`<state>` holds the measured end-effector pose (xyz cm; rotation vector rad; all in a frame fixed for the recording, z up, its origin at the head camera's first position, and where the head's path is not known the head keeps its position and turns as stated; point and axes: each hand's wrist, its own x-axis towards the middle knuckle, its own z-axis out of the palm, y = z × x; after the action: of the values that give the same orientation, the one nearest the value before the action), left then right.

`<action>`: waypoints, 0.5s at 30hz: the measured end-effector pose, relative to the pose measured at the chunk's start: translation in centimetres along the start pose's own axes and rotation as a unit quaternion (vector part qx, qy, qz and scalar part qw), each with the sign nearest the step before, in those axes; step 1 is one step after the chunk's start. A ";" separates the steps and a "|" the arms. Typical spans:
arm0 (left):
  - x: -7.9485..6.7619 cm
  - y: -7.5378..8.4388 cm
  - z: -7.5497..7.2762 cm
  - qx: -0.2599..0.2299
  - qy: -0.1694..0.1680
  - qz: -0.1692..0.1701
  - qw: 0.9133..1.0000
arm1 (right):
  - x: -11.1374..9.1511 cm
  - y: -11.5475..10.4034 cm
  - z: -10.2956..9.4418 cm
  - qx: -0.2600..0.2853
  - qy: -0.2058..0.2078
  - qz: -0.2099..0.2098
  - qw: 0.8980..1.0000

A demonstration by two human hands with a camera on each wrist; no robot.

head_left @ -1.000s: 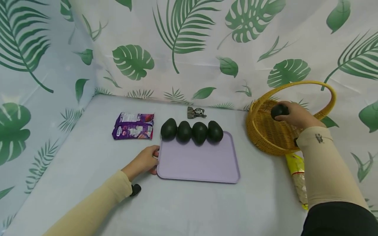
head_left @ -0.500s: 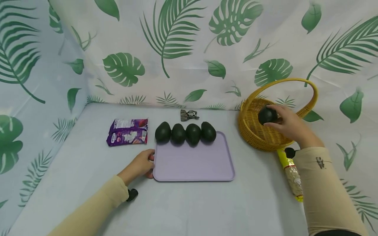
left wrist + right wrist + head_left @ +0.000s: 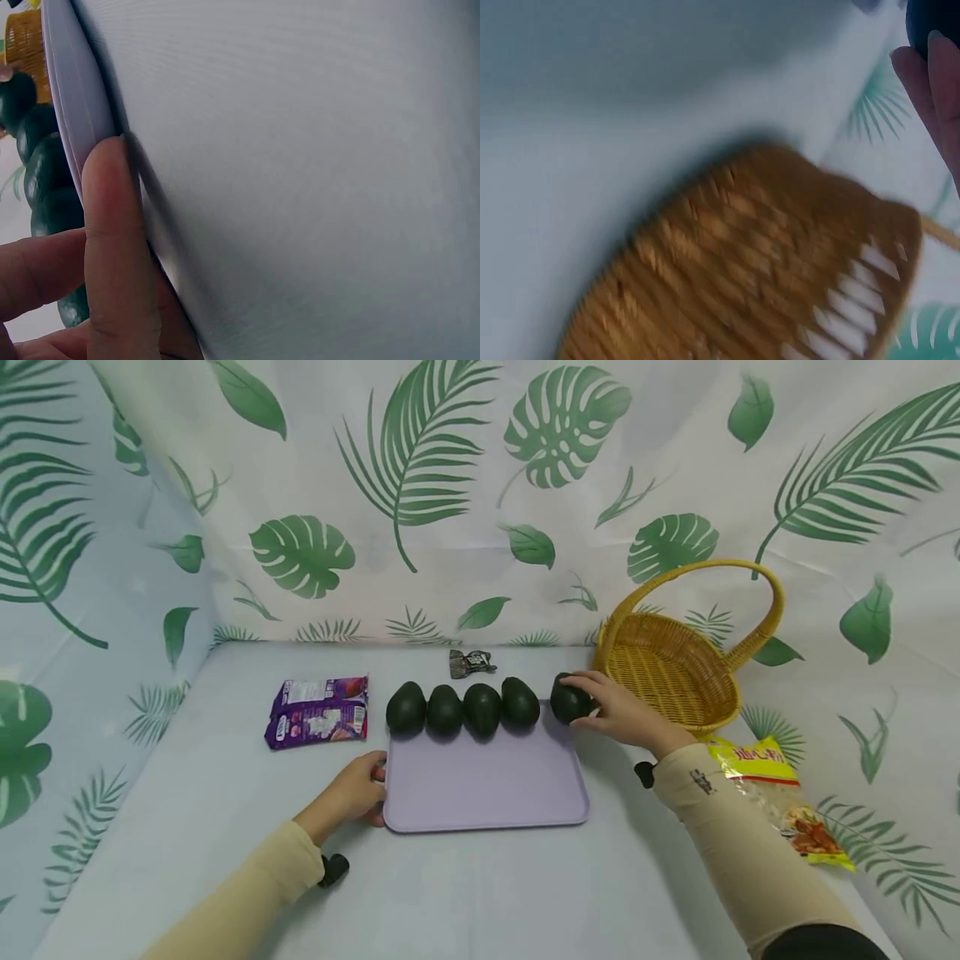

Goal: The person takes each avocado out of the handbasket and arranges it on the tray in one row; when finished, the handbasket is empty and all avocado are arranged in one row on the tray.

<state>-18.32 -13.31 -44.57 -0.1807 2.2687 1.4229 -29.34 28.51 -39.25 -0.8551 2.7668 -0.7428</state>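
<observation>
In the head view, my right hand (image 3: 618, 714) holds a dark green avocado (image 3: 571, 700) at the far right corner of the lilac tray (image 3: 487, 785). Fingertips and the same avocado (image 3: 937, 22) show at the top right of the right wrist view. Several more avocados (image 3: 482, 710) stand side by side in a row along the tray's far edge, left of the held one. My left hand (image 3: 351, 795) grips the tray's left edge. From the left wrist, one finger (image 3: 116, 217) lies against the tray's outer side.
Behind my right hand stands a yellow wicker basket (image 3: 667, 672) with a tall handle. A yellow bag of food (image 3: 780, 802) lies beside my right forearm. Left of the tray is a purple packet (image 3: 318, 712); a small wrapped piece (image 3: 471, 663) lies beyond the avocados. Leaf-patterned cloth (image 3: 442, 527) closes off the back.
My right hand has carried the avocado leftward out of the basket to the tray's far right corner. The left hand has stayed on the tray's edge. The head view has shifted slightly.
</observation>
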 end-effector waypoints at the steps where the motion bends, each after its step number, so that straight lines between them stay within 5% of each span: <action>1: 0.0 0.0 0.0 0.001 -0.001 -0.001 1.000 | 0.3 0.1 0.5 -0.002 -0.008 0.004 1.000; 15: 0.2 0.4 -0.9 -0.008 -0.011 0.001 1.000 | 0.9 0.3 2.5 -0.054 0.022 0.011 0.998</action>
<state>-18.92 -13.87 -44.04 -0.1671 2.2416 1.4377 -29.55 27.18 -41.53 -0.8349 2.8735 -0.6220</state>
